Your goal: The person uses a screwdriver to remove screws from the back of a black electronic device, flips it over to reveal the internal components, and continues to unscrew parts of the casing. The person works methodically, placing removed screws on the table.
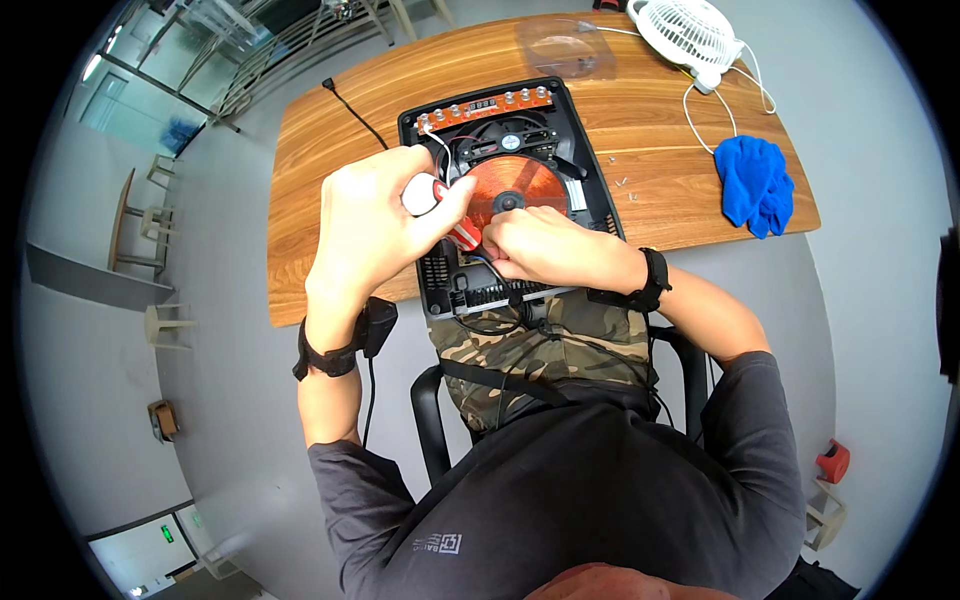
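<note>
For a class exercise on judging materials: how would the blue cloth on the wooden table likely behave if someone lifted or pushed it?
The blue cloth lies crumpled in soft folds, so it would probably droop limply when lifted. It looks thin, likely light. Pushed, it would probably bunch up or slide across the smooth wooden table, not roll.

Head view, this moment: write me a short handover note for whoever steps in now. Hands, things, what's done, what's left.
Left hand: gripping a screwdriver with a red-and-white handle, tip pointed down into the opened cooker.
Right hand: resting on the cooker's lower inside by the wires, beside the screwdriver tip; whether it pinches something cannot be told.
Things: the cooker lies open on the wooden table, copper coil, fan and control board exposed. Small loose screws lie to its right, near a blue cloth. White fan at the far edge.
Done: cover off.
Left: work at the lower inside, then closing up.
</note>
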### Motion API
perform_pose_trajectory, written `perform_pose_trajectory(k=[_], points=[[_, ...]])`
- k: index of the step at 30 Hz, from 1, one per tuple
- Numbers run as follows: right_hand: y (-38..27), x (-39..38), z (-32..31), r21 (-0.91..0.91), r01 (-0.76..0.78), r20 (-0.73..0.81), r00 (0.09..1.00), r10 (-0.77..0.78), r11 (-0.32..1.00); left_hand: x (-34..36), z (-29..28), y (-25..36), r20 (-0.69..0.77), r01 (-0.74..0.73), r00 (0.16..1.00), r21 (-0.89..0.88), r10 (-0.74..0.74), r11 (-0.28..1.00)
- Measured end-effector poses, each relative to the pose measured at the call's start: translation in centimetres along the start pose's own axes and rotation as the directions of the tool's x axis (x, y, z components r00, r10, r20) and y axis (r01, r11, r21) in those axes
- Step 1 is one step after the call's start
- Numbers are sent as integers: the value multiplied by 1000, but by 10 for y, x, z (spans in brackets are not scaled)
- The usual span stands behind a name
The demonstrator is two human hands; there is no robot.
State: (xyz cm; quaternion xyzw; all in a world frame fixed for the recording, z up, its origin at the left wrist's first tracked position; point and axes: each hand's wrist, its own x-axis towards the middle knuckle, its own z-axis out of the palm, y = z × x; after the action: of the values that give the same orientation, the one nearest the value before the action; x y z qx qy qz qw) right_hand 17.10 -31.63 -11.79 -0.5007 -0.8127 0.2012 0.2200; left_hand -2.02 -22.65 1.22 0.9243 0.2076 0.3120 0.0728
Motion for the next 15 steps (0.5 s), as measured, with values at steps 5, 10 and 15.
perform_pose_trajectory(k=[5,10,15], points=[[3,-24,-51,-84,-17,-114,993,8,996,5,-6,4,-65,101,992,-88,-107,991],[50,-59,-121,-213,-367,-125,929,347,906,23,3,9,-80,121,988,-122,-132,985],[125,-72,-100,-248,-553,-9,823,569,796,36,22,9,-52,141,987,-155,-151,978]])
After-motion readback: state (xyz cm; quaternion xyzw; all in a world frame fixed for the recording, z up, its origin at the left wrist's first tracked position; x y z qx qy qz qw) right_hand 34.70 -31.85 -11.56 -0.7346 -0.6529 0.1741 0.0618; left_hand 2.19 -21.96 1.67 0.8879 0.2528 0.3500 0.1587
